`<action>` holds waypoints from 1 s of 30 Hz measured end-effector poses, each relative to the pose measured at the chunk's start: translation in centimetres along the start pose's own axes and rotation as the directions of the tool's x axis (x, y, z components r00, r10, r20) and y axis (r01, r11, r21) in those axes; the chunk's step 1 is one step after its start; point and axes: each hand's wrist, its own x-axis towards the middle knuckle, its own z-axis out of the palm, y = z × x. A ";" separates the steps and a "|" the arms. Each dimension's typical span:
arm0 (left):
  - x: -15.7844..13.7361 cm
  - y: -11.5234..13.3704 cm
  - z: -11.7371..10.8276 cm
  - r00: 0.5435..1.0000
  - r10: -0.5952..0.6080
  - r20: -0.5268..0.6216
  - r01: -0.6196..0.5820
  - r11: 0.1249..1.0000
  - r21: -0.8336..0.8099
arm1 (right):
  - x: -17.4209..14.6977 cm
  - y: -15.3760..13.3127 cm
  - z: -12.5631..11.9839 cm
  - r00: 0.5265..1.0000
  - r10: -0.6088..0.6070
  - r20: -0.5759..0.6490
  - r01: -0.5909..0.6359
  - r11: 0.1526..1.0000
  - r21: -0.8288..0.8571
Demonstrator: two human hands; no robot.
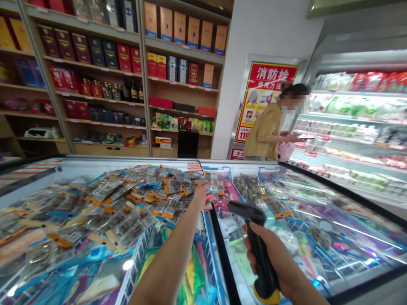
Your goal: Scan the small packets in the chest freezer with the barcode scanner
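Observation:
A black barcode scanner [261, 250] with a yellow butt is in my right hand [273, 250], which wraps round its handle. The scanner's head points left, towards my left hand [201, 194]. My left arm reaches out over the freezer, and the fingers hold a small clear packet [213, 180] with a printed label. What lies inside that packet is too small to make out. Beside my left hand, a heap of similar packets [127, 195] with blue and orange edges spreads over the left part of the chest freezer [219, 250].
Wire baskets [140, 254] of bagged goods show under the glass. Wooden shelves [104, 70] with boxes and bottles stand behind. At the right, a person [263, 131] in a yellow top holds a phone next to a lit chiller [356, 127]. A red poster [254, 106] hangs on the wall.

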 end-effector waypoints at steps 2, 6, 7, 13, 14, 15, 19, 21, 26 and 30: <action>0.0 0.1 -0.1 1.000 0.003 -0.011 -0.003 1.000 -0.025 | -0.3 0.3 0.1 1.000 0.012 -0.013 -0.012 1.000 0.011; 0.0 0.1 -0.2 1.000 0.019 -0.010 -0.020 0.998 -0.065 | -0.8 -0.1 0.0 0.999 0.048 -0.007 -0.048 0.999 0.020; 0.0 0.1 -0.3 1.000 0.019 -0.013 -0.020 0.998 -0.066 | -1.0 -0.5 -0.2 0.999 0.045 -0.007 -0.045 0.999 0.018; -0.8 0.3 0.6 0.999 0.049 0.017 -0.050 0.998 0.035 | -2.2 -2.5 -4.6 0.985 -0.051 -0.168 0.066 0.994 0.086; -1.2 0.2 1.1 0.998 0.056 0.035 -0.059 0.995 0.085 | -2.1 -2.6 -5.8 0.974 -0.053 -0.220 0.077 0.992 0.099; -1.5 -0.1 1.7 0.997 0.062 0.049 -0.068 0.987 0.142 | -2.0 -2.6 -7.1 0.964 -0.051 -0.261 0.082 0.991 0.109; -2.4 -2.6 5.3 0.991 0.126 0.037 -0.130 0.920 0.370 | -1.4 -2.1 -11.3 0.926 -0.045 -0.375 0.095 0.989 0.117; -2.2 -4.5 7.5 0.989 0.149 0.019 -0.140 0.872 0.468 | -1.3 -2.0 -12.6 0.908 -0.053 -0.415 0.111 0.987 0.117; -1.0 -8.4 12.2 0.989 0.145 0.035 -0.129 0.711 0.691 | -2.0 -2.5 -15.8 0.866 -0.067 -0.495 0.135 0.985 0.103; -1.1 -10.0 14.8 0.990 0.116 0.077 -0.133 0.625 0.769 | -2.4 -2.6 -19.3 0.804 -0.077 -0.590 0.162 0.983 0.092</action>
